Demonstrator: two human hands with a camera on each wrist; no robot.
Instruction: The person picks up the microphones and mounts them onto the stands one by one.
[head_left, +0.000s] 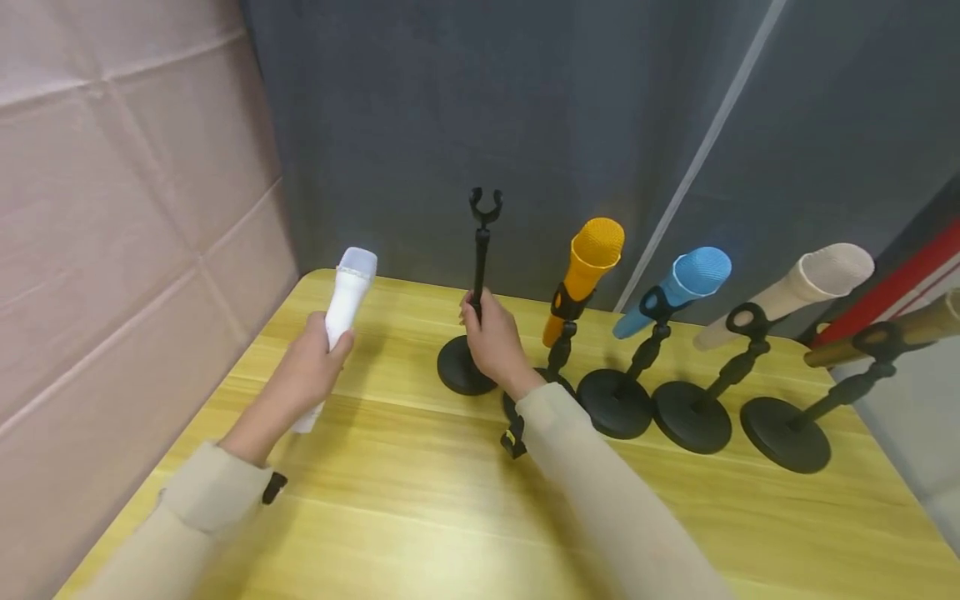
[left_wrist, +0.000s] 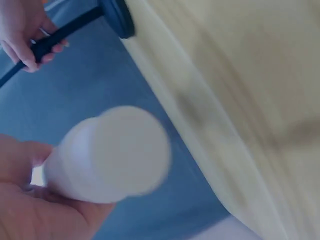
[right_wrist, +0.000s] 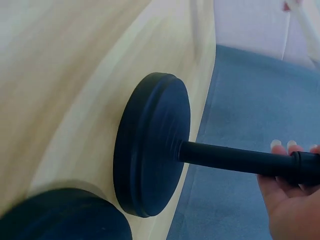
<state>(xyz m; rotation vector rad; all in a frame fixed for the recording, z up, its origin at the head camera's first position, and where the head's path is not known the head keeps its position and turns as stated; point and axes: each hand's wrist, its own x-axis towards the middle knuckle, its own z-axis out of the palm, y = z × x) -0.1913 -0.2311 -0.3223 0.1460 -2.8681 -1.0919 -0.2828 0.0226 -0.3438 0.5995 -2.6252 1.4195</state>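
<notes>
A white microphone (head_left: 347, 292) is held in my left hand (head_left: 311, 362), its head pointing up and away above the left part of the table. In the left wrist view the flat bottom end of the microphone (left_wrist: 132, 152) faces the camera. My right hand (head_left: 495, 337) grips the pole of a black microphone stand (head_left: 481, 258) whose U-shaped clip at the top holds nothing. The round base (right_wrist: 155, 145) appears to rest on the table, and the fingers of my right hand (right_wrist: 292, 205) curl round the pole's upper part.
To the right, an orange microphone (head_left: 587, 267), a blue one (head_left: 686, 283), a beige one (head_left: 802, 287) and a brown one (head_left: 915, 325) sit tilted in black stands. A small black part (head_left: 513, 443) shows beside my right sleeve. A dark panel (head_left: 450, 100) rises behind the table (head_left: 390, 492).
</notes>
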